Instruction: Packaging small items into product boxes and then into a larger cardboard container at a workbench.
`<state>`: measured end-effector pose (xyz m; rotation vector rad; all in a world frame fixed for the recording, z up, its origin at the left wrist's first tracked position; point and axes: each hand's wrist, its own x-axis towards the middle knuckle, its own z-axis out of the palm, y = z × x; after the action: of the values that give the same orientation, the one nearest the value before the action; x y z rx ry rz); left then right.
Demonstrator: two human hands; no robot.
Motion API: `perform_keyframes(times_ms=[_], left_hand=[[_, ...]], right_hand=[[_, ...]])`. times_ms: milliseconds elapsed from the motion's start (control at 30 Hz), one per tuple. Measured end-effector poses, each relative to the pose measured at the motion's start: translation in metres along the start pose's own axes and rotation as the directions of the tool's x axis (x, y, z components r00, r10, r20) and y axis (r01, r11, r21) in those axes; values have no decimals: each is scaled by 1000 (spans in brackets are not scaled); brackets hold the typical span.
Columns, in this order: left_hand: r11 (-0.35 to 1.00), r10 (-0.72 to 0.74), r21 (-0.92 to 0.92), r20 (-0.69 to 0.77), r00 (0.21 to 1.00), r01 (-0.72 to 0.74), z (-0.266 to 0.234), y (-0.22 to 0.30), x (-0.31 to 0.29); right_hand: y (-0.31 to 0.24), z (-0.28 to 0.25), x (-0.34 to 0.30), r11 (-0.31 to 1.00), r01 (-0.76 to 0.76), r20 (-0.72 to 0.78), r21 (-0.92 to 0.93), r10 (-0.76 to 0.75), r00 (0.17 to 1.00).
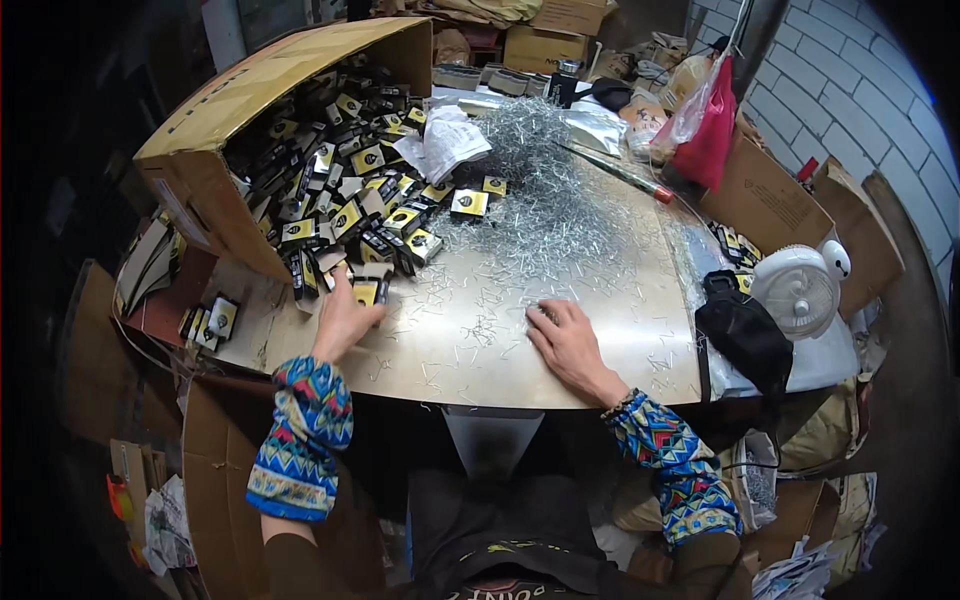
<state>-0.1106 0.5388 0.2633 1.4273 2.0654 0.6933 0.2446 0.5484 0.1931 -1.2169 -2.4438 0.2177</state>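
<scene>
My left hand (345,315) reaches to the front of a heap of small black-and-yellow boxes (350,215). Its index finger touches an opened box, and thumb and finger are spread around another small box (368,292). Over on the right, my right hand (568,345) rests on the tabletop with its fingers curled together; what lies under the fingertips is hidden. Just beyond it a large pile of thin silvery metal pins (555,190) spreads over the table (450,370), with loose pins scattered toward the front edge.
A large cardboard carton (215,205) lies on its side at the left, spilling the boxes. Crumpled white paper (447,142) sits on the heap. To the right are a black pouch (745,330), a white fan (797,290) and a hanging pink bag (708,130).
</scene>
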Motion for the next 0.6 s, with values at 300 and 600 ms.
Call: perform_keyframes(times_ms=[300, 600], left_hand=[[648, 109, -758, 180, 978, 68, 25, -23, -113], [305, -201, -802, 472, 858, 513, 114, -117, -220]], right_hand=[[-25, 12, 2, 951, 175, -18, 255, -177, 984], [-32, 8, 20, 957, 132, -46, 259, -124, 991]])
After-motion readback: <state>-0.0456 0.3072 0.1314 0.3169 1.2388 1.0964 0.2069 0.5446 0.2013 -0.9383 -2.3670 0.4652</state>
